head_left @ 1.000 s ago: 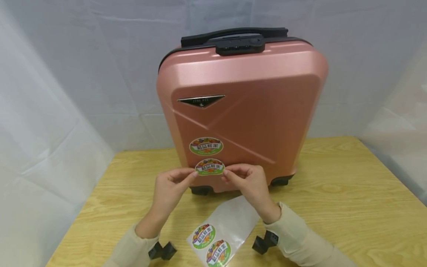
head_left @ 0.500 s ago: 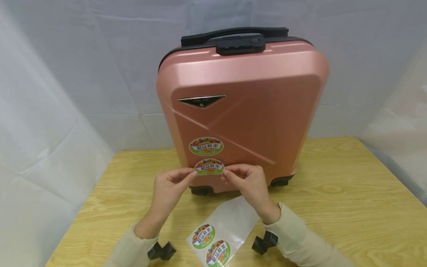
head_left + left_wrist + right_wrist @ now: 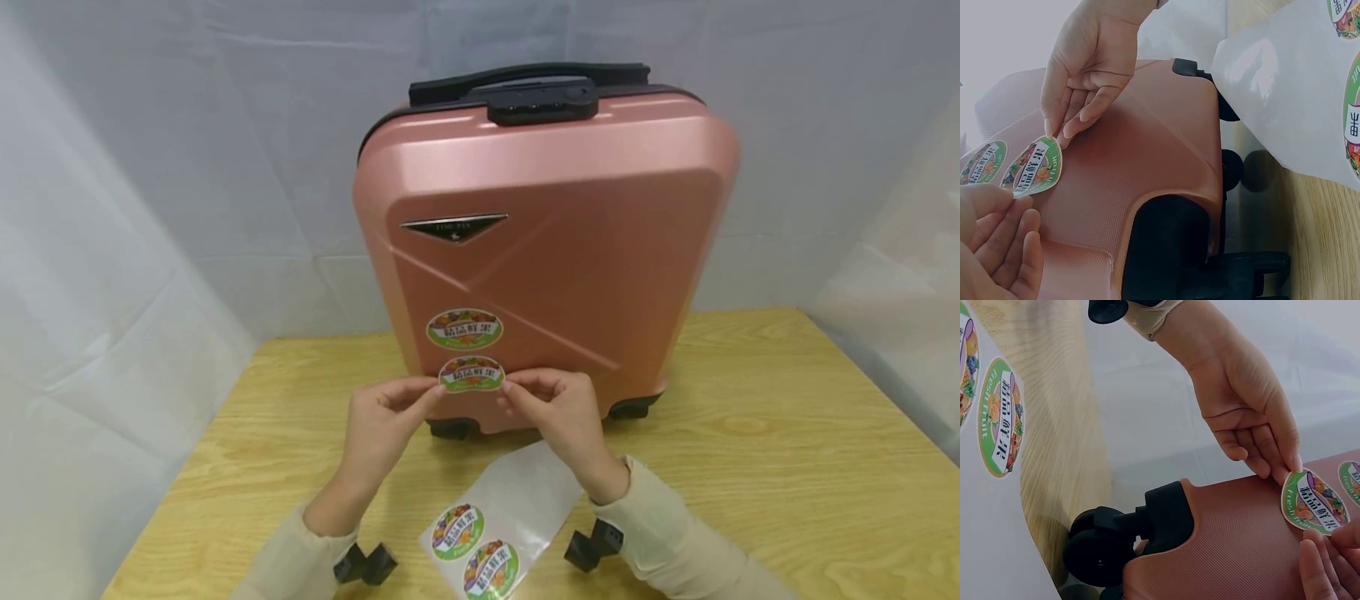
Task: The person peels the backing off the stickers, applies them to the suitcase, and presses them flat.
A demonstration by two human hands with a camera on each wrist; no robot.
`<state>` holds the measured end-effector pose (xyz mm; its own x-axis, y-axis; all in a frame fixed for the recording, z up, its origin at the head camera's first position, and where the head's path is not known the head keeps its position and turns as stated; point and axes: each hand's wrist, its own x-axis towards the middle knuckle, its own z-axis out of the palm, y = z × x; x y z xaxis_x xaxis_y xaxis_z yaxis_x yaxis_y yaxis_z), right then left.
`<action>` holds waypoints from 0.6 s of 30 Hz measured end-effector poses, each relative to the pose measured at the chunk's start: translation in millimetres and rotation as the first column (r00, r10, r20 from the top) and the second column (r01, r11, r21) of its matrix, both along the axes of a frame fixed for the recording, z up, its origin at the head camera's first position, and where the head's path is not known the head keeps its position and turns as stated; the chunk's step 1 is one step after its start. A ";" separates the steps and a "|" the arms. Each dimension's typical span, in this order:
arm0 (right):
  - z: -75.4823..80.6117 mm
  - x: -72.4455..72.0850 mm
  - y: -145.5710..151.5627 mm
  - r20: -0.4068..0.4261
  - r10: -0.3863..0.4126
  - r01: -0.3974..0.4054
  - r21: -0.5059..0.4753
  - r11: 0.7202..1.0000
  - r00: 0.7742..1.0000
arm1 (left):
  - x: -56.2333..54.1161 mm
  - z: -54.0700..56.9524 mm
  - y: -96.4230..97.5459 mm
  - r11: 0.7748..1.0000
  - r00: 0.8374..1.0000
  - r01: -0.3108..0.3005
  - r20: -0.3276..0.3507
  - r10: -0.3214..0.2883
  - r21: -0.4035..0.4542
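Note:
Between both hands is an oval fruit sticker (image 3: pixel 472 374), colourful above and green below, at the lower left front of a pink suitcase (image 3: pixel 570 275). My left hand (image 3: pixel 381 429) pinches its left end between thumb and index finger. At the right end, the thumb and index finger of my right hand (image 3: pixel 568 412) pinch it too. In both wrist views the sticker lies very close to the shell; whether it touches all over I cannot tell. A matching sticker (image 3: pixel 464 329) is on the suitcase just above.
A white backing sheet (image 3: pixel 528 479) lies on the wooden table (image 3: pixel 787 433) between the forearms, bearing two more oval stickers (image 3: pixel 458 531). The suitcase stands upright on black wheels (image 3: pixel 1099 553), its black handle (image 3: pixel 528 73) on top. A white curtain (image 3: pixel 187 150) hangs behind.
Both hands keep their pinch on the sticker at nearly the same spot. Only tiny shifts of the sticker and the view show.

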<state>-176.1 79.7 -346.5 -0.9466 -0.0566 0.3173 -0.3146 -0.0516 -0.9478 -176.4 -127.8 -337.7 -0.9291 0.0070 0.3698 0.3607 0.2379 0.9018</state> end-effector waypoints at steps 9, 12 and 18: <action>-0.5 -0.5 1.5 -0.022 -0.006 0.006 0.012 1.000 1.000 | -2.4 -1.7 0.5 1.000 1.000 0.000 -0.012 0.000 -0.030; -0.8 -1.2 1.7 -0.026 -0.003 0.003 0.021 1.000 1.000 | -2.3 -2.0 0.4 1.000 1.000 -0.003 -0.015 0.003 -0.030; -1.0 -1.8 0.8 -0.040 -0.013 0.015 0.049 0.999 0.999 | -2.1 -2.5 0.1 0.999 1.000 -0.016 -0.002 0.016 -0.045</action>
<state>-177.9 80.5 -347.5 -0.9341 -0.0601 0.3520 -0.3525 -0.0009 -0.9358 -178.4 -127.7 -340.2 -0.9286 0.0088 0.3709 0.3580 0.2839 0.8895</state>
